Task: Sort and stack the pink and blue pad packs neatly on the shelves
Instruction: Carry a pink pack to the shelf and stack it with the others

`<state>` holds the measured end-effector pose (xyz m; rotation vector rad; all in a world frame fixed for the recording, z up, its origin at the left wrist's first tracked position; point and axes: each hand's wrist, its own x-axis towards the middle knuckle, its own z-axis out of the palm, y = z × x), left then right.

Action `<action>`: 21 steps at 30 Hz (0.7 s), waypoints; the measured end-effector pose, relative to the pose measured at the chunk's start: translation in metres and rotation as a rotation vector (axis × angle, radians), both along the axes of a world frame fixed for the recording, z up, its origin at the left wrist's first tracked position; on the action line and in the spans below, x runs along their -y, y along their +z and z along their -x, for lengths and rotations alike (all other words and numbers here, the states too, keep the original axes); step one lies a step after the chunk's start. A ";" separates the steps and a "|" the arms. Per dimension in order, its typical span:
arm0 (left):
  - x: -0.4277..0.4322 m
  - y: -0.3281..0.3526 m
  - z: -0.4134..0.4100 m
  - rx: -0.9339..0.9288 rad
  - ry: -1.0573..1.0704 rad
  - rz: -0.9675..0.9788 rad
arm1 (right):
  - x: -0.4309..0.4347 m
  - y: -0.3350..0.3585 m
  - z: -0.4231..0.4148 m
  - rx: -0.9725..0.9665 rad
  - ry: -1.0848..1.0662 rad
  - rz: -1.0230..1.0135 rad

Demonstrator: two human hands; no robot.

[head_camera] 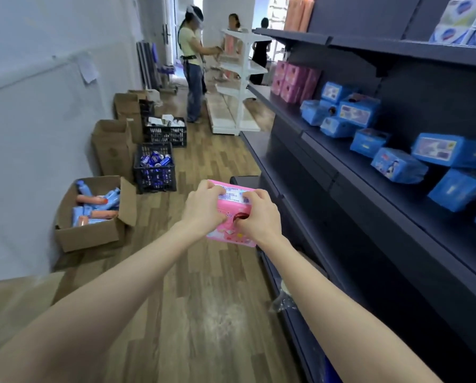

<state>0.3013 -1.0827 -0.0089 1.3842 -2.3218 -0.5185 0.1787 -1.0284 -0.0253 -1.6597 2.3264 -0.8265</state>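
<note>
Blue packs [359,110] lie scattered along the dark shelf [336,153] on the right, with the pink stack [292,81] at its far end. The held pink pack [229,207] is low over the floor, well short of that stack, its long axis crosswise. The left hand [203,208] and right hand [258,217] grip its ends, fingers [247,196] curled over it.

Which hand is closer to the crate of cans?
Left. The left hand grips the left end of the pink pack, on the side facing the crate of cans. The right hand grips the other end, farther from the crate, toward the shelves.
</note>
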 end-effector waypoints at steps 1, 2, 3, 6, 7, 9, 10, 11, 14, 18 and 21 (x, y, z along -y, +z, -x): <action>0.005 0.000 -0.004 0.001 0.010 0.001 | 0.006 0.000 -0.004 0.001 0.011 0.000; 0.009 -0.001 -0.008 0.002 0.018 0.001 | 0.011 -0.001 -0.007 0.001 0.020 0.001; 0.013 -0.002 -0.010 0.001 0.025 -0.001 | 0.016 -0.001 -0.009 0.001 0.028 0.001; 0.024 -0.004 -0.013 -0.005 0.038 -0.008 | 0.029 -0.003 -0.011 -0.002 0.045 -0.005; 0.028 -0.004 -0.013 -0.007 0.041 -0.010 | 0.033 -0.003 -0.010 -0.006 0.050 -0.008; 0.035 -0.006 -0.010 -0.008 0.047 -0.011 | 0.042 -0.004 -0.006 -0.010 0.057 -0.014; 0.039 -0.007 -0.008 -0.006 0.050 -0.011 | 0.046 -0.004 -0.004 -0.010 0.058 -0.015; 0.043 -0.008 -0.005 -0.005 0.053 -0.011 | 0.050 -0.004 -0.001 -0.010 0.060 -0.017; 0.058 -0.011 0.008 0.000 0.061 -0.015 | 0.065 -0.006 0.012 -0.022 0.070 -0.024; 0.082 -0.011 0.030 0.007 0.085 -0.025 | 0.092 -0.006 0.034 -0.044 0.094 -0.035; 0.104 -0.009 0.050 0.008 0.105 -0.025 | 0.118 -0.003 0.053 -0.062 0.112 -0.043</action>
